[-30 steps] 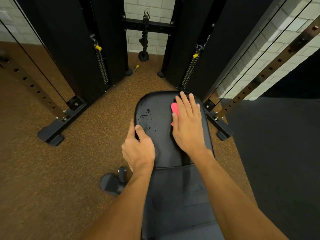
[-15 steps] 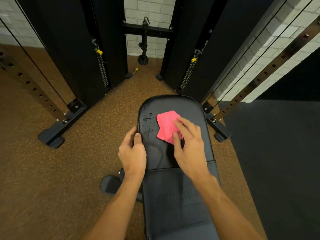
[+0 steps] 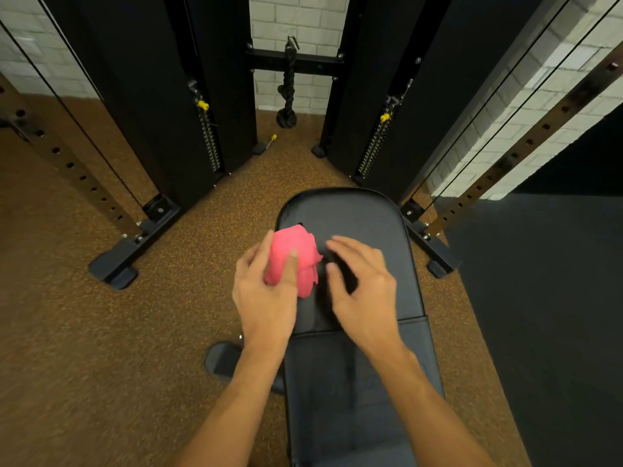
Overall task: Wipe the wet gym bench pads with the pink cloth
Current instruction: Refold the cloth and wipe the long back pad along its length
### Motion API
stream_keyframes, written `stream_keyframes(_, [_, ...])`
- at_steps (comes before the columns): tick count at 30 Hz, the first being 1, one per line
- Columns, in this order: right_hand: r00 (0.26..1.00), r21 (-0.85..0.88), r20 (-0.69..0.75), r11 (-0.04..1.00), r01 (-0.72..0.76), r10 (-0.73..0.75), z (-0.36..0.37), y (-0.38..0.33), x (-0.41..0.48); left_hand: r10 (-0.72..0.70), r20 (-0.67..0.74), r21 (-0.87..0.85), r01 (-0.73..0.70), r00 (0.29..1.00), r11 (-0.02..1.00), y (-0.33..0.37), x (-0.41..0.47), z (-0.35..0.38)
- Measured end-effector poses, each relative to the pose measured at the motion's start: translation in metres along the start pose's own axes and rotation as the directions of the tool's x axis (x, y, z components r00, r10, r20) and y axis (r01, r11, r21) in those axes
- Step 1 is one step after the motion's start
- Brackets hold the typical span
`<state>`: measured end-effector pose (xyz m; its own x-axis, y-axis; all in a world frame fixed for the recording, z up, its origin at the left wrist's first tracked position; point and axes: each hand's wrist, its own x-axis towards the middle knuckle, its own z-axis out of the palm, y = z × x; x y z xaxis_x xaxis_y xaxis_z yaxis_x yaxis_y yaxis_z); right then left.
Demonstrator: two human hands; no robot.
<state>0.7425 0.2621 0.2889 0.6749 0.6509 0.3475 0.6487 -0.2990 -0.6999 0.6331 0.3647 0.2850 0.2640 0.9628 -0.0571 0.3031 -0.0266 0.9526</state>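
A black gym bench runs away from me, its far pad point(image 3: 364, 217) rounded at the end and its near pad point(image 3: 357, 382) below a seam. The pink cloth point(image 3: 296, 254) is bunched up over the far pad's left side. My left hand point(image 3: 266, 291) grips the cloth, thumb across its front and fingers behind it. My right hand point(image 3: 364, 284) hovers just right of the cloth, fingers loosely bent and blurred, holding nothing. A few water drops show near the pad's far left corner; the hands hide the pad's middle.
A black cable machine with two weight stacks point(image 3: 209, 139) point(image 3: 374, 146) stands beyond the bench. A rope handle point(image 3: 288, 92) hangs between them. A bench foot point(image 3: 222, 360) sits on the brown speckled floor at left. Drilled uprights flank both sides; dark matting lies right.
The cloth passed from my right hand to my left and went from flat on the pad to bunched up. My left hand left the pad's edge. My right hand let go.
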Motion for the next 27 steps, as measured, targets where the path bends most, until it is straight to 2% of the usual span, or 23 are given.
stream_keyframes(2, [0.990, -0.104, -0.128, 0.992, -0.072, 0.058, -0.012, 0.023, 0.006, 0.052, 0.026, 0.115, -0.054, 0.998, 0.992, 0.000, -0.002, 0.006])
stream_keyframes(4, [0.975, -0.199, -0.187, 0.967, -0.158, 0.121, -0.017, 0.045, 0.018, 0.081, 0.089, 0.222, -0.099, 0.993, 0.970, 0.001, -0.002, 0.015])
stream_keyframes(6, [0.975, -0.263, -0.170, 0.946, -0.188, 0.146, -0.016, 0.056, 0.030, 0.112, 0.127, 0.358, -0.151, 0.986, 0.921, 0.000, 0.004, 0.030])
stream_keyframes(8, [0.979, -0.320, -0.156, 0.930, -0.178, 0.134, -0.013, 0.060, 0.035, 0.150, 0.102, 0.501, -0.181, 0.983, 0.846, 0.002, 0.016, 0.044])
stream_keyframes(12, [0.975, -0.370, -0.188, 0.911, -0.183, 0.120, -0.008, 0.065, 0.034, 0.220, 0.054, 0.599, -0.208, 0.974, 0.774, 0.016, 0.063, 0.070])
stream_keyframes(15, [0.974, -0.379, -0.187, 0.906, -0.188, 0.124, -0.007, 0.067, 0.035, 0.196, 0.090, 0.616, -0.209, 0.976, 0.760, 0.029, 0.099, 0.079])
stream_keyframes(17, [0.975, -0.386, -0.187, 0.904, -0.185, 0.120, -0.006, 0.067, 0.035, 0.180, 0.121, 0.553, -0.217, 0.976, 0.804, 0.031, 0.100, 0.075])
stream_keyframes(20, [0.973, -0.381, -0.196, 0.905, -0.191, 0.123, -0.007, 0.066, 0.035, 0.175, 0.149, 0.422, -0.223, 0.973, 0.879, 0.018, 0.067, 0.048])
stream_keyframes(22, [0.972, -0.384, -0.198, 0.903, -0.193, 0.124, -0.006, 0.066, 0.035, 0.123, 0.132, 0.385, -0.165, 0.984, 0.908, 0.006, 0.037, 0.031])
stream_keyframes(24, [0.971, -0.385, -0.204, 0.902, -0.195, 0.123, -0.006, 0.066, 0.035, 0.087, 0.101, 0.419, -0.122, 0.991, 0.900, -0.001, 0.025, 0.030])
stream_keyframes(27, [0.970, -0.388, -0.209, 0.900, -0.198, 0.124, -0.006, 0.066, 0.035, 0.170, 0.082, 0.506, -0.188, 0.982, 0.842, 0.009, 0.047, 0.049])
